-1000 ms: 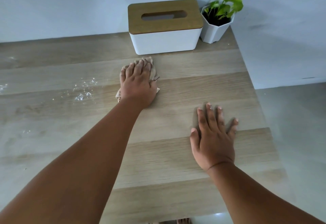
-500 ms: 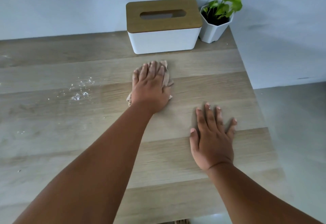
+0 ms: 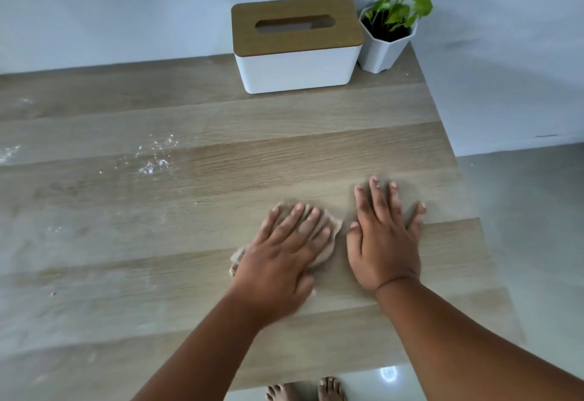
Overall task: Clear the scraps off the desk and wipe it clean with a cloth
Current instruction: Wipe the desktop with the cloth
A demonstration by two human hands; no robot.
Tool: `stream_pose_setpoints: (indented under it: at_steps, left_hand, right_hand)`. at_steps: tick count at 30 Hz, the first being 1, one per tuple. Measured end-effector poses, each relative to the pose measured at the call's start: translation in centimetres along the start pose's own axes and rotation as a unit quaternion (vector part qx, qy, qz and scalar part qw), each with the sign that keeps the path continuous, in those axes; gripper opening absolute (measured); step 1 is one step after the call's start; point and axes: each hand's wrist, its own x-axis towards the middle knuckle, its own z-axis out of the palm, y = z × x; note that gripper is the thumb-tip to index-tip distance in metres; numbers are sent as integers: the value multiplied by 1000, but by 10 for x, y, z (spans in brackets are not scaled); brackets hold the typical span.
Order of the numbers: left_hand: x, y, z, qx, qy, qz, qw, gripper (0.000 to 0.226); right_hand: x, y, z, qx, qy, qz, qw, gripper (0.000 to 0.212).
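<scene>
A crumpled beige cloth (image 3: 327, 244) lies bunched on the wooden desk (image 3: 316, 154), pinned beneath the left hand (image 3: 281, 252), whose fingers (image 3: 292, 220) lie nearly straight and spread, pressing it flat; just beside it at three o'clock, the right hand (image 3: 384, 239) rests palm-down on bare wood, fingers extended, holding nothing; white crumbs (image 3: 151, 160) speckle the surface at ten o'clock from the cloth, with another smear at the far left edge; one white tissue box (image 3: 297, 62) with a wooden lid stands at twelve o'clock, one potted plant (image 3: 390, 31) touching its right side; two bare feet (image 3: 306, 391) show below the desk edge.
</scene>
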Motion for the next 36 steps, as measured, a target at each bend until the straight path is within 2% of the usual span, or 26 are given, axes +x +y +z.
stream_pose_setpoints:
  at_steps: [2, 4, 7, 10, 15, 19, 23, 29, 36]
  left_hand:
    - [-35, -3, 8, -7, 17, 21, 1000, 82]
    - [-49, -12, 10, -5, 31, 3, 999, 86]
    - [-30, -30, 4, -2, 51, -106, 993, 88]
    - [18, -52, -9, -15, 59, -224, 973, 85]
    - [99, -100, -30, -18, 67, -297, 952, 81]
    - [135, -123, -38, -15, 73, -304, 950, 71]
    - [117, -111, -30, -34, 77, -280, 956, 70]
    - [28, -29, -15, -43, 65, -257, 963, 85]
    - [-86, 67, 28, -30, 101, -206, 973, 91]
  right_hand:
    - [1, 0, 1, -1, -2, 0, 1000, 69]
    - [1, 1, 2, -2, 1, 0, 1000, 69]
    - [1, 1, 4, -2, 7, -2, 1000, 68]
    - [0, 1, 4, -2, 11, -1, 1000, 68]
    - [0, 1, 3, -6, 4, 0, 1000, 70]
    - [1, 2, 5, -5, 10, 1, 1000, 69]
    - [1, 2, 7, -3, 14, -1, 1000, 68]
    - [1, -1, 2, 3, 7, 5, 1000, 68]
    - [0, -2, 0, -1, -11, 8, 1000, 69]
